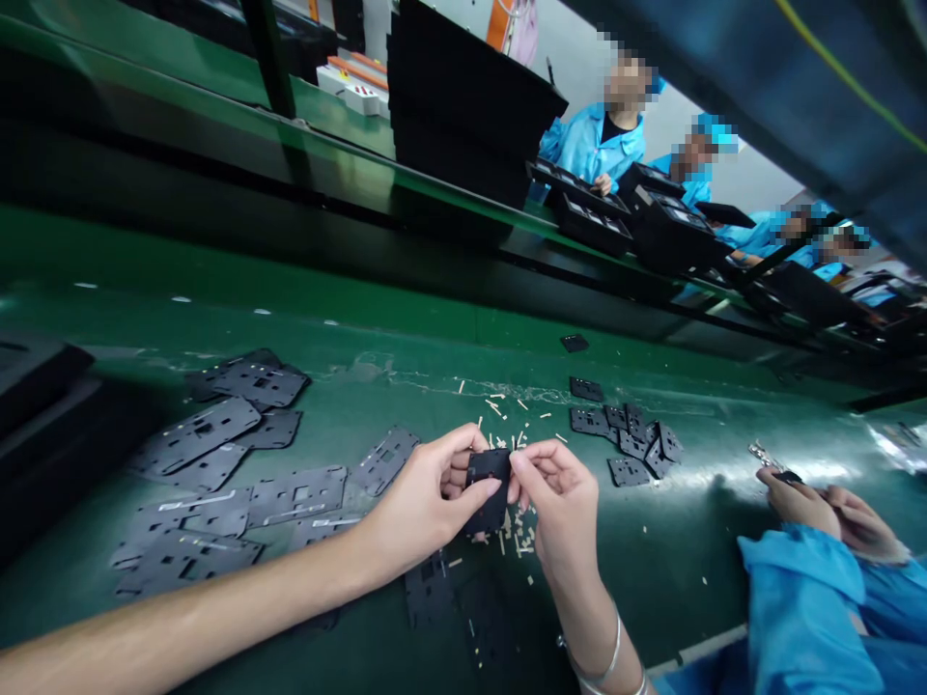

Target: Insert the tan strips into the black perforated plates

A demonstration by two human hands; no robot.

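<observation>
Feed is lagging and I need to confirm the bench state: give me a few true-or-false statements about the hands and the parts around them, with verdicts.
1. The left hand and the right hand both pinch one small black part. True.
2. The flat black plates lie to the right of the hands. False: they lie to the left, on the green belt.
3. Pale slivers are scattered on the belt near the hands. True.
4. The co-worker's hands at lower right are empty. False: they hold a small item.
5. The right wrist is bare. False: it wears silver bangles.
</observation>
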